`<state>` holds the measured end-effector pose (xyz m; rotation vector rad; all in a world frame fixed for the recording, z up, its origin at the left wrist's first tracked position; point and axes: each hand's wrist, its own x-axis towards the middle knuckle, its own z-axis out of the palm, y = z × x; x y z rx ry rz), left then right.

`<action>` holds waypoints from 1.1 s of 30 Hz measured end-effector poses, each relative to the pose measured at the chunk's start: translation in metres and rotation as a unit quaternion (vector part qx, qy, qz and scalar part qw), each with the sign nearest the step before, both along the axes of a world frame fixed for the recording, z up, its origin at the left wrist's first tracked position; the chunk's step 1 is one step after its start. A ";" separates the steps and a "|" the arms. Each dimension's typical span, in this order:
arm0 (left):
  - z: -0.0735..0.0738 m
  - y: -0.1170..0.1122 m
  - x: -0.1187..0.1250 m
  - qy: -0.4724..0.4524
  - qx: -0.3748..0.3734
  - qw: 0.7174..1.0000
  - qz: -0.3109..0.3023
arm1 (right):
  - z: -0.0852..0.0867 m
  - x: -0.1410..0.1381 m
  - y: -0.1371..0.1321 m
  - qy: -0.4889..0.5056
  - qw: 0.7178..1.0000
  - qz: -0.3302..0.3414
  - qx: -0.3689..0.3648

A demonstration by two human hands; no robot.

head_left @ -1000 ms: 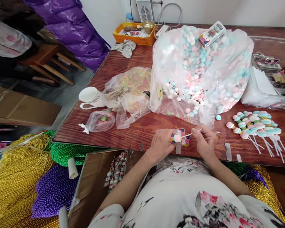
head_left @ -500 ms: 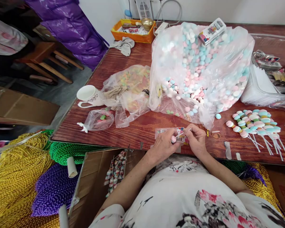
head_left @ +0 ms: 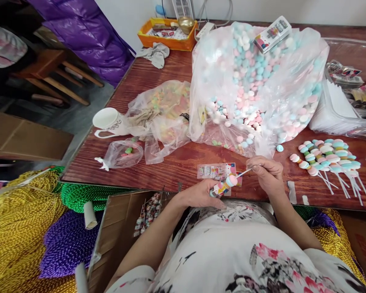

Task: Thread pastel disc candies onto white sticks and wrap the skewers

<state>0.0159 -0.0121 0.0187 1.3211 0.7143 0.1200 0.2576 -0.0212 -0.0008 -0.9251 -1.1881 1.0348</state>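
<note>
My left hand is closed around the candy end of a skewer of pastel candy discs at the table's near edge. My right hand pinches the thin white stick of that same skewer. A small printed packet lies flat on the wooden table just behind my hands. A row of finished candy skewers lies to the right. A big clear bag of pink, blue and white candy discs stands behind.
A white mug and smaller clear bags sit at left, an orange tray at the back, stacked clear wrappers at right. Below the table, a cardboard box with skewers stands beside gold, green and purple cord bundles.
My hands have drawn apart again: the left dropped toward my body with the candy end, the right moved right along the stick. More candies now show on the skewer.
</note>
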 end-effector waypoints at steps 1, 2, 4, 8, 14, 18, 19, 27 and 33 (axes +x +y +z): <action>0.002 0.000 -0.001 -0.004 -0.008 1.000 -0.003 | 0.000 0.002 0.001 -0.001 1.000 -0.001 0.002; 0.003 0.001 -0.002 -0.007 -0.015 1.000 -0.005 | 0.000 0.003 0.001 -0.003 1.000 0.002 0.002; 0.005 0.001 -0.002 -0.011 -0.033 0.999 -0.013 | 0.002 0.003 0.001 -0.007 1.000 0.021 -0.001; 0.004 0.001 0.000 -0.020 -0.059 0.998 -0.022 | 0.008 -0.004 0.001 -0.003 0.996 0.086 0.007; -0.001 0.000 0.001 -0.023 -0.091 0.995 -0.031 | 0.009 -0.012 0.001 -0.004 0.987 0.158 0.018; -0.001 0.001 0.000 0.010 -0.092 0.995 -0.031 | 0.013 -0.018 0.000 0.002 0.984 0.178 0.027; -0.001 0.001 0.002 0.012 -0.081 0.996 -0.026 | 0.015 -0.020 -0.001 0.003 0.983 0.179 0.031; -0.006 -0.009 0.022 0.143 0.250 0.949 0.126 | 0.028 -0.028 -0.002 -0.094 0.995 0.021 -0.003; -0.005 -0.016 0.023 0.193 0.316 0.917 0.151 | 0.028 -0.028 0.000 -0.066 0.996 -0.059 -0.033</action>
